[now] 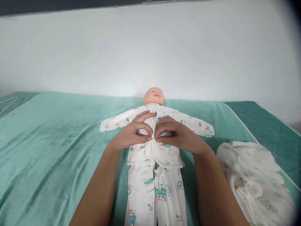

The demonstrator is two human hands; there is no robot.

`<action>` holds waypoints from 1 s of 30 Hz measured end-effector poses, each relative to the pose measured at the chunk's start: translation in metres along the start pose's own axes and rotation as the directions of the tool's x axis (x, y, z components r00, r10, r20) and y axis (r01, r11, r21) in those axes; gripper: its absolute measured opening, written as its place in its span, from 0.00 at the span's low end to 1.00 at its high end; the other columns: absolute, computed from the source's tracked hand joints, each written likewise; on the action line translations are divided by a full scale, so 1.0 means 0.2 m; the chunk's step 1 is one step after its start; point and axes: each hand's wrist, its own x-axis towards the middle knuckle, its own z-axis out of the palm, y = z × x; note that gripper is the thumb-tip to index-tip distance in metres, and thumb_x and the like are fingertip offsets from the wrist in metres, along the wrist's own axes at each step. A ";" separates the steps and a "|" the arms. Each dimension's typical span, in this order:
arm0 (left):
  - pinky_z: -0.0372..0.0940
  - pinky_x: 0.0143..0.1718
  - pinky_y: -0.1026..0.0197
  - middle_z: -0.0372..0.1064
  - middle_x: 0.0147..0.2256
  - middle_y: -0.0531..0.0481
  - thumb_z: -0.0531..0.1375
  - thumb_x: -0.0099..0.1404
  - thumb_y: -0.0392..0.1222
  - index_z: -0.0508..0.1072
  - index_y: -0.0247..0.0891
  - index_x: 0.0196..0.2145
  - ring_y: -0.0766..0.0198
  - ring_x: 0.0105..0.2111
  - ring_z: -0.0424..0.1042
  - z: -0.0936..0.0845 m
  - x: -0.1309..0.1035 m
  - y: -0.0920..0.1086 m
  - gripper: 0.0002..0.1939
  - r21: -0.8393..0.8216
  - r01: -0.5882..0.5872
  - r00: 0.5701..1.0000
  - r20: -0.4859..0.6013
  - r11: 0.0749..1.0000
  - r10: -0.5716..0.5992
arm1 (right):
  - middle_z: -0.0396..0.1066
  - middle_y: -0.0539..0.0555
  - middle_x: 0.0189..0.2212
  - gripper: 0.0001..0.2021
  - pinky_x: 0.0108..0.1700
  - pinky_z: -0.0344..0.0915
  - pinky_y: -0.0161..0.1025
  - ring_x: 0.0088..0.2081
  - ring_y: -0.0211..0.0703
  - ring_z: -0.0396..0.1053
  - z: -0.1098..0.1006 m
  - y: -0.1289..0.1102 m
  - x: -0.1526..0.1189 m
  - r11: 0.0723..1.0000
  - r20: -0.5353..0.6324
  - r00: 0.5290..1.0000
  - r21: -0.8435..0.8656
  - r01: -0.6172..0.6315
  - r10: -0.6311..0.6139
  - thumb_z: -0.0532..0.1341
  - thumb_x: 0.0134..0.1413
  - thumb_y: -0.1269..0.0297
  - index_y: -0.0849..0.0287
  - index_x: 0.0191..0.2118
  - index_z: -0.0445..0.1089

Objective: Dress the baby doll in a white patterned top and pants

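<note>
A baby doll [154, 96] lies face up, its head toward the wall, dressed in a white printed jacket [168, 152] with both sleeves spread. White printed trousers [142, 191] cover its legs. At the middle of the jacket front, my left hand [135, 130] pinches the fabric edge beside a small button [153, 139]. My right hand [176, 133] pinches the other side of the same spot, its fingertips almost touching those of the left. Another button [153, 121] shows higher up, between the hands.
A green plush blanket [58, 141] lies under the doll. Crumpled white printed cloth [254, 179] is heaped at the right, beside my right forearm. Behind the doll's head stands a white wall [150, 47]. A white cable [8, 102] lies at the far left.
</note>
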 end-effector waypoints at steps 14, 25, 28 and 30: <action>0.56 0.65 0.39 0.54 0.68 0.55 0.64 0.59 0.33 0.76 0.45 0.32 0.47 0.71 0.44 0.01 0.00 -0.02 0.06 0.092 -0.025 0.999 -0.034 0.995 0.028 | 0.72 0.51 0.33 0.06 0.47 0.63 0.46 0.43 0.47 0.66 0.02 0.01 0.01 1.000 -0.025 1.000 -0.006 -0.013 0.013 0.67 0.57 0.59 0.52 0.33 0.73; 0.54 0.66 0.39 0.54 0.68 0.58 0.63 0.60 0.33 0.74 0.44 0.30 0.48 0.71 0.43 0.02 0.00 0.00 0.06 0.057 -0.033 0.998 -0.042 0.998 0.035 | 0.69 0.49 0.29 0.06 0.45 0.61 0.44 0.39 0.44 0.64 0.04 -0.01 0.03 0.999 -0.066 0.997 -0.044 -0.029 0.026 0.67 0.56 0.61 0.53 0.30 0.72; 0.53 0.66 0.41 0.53 0.68 0.59 0.64 0.61 0.36 0.75 0.45 0.31 0.49 0.71 0.41 0.02 0.00 -0.01 0.04 0.003 -0.028 0.999 -0.038 1.000 0.028 | 0.69 0.49 0.28 0.06 0.45 0.60 0.43 0.38 0.44 0.63 0.04 -0.01 0.03 0.998 -0.070 0.997 -0.053 -0.026 0.022 0.67 0.56 0.63 0.53 0.30 0.71; 0.55 0.66 0.42 0.53 0.68 0.60 0.63 0.63 0.38 0.76 0.46 0.32 0.51 0.72 0.40 0.01 -0.01 -0.01 0.04 -0.047 -0.024 0.999 -0.040 0.999 0.022 | 0.69 0.48 0.28 0.05 0.45 0.60 0.43 0.38 0.43 0.63 0.03 0.00 0.03 0.998 -0.067 0.998 -0.055 -0.021 0.017 0.67 0.57 0.65 0.53 0.31 0.71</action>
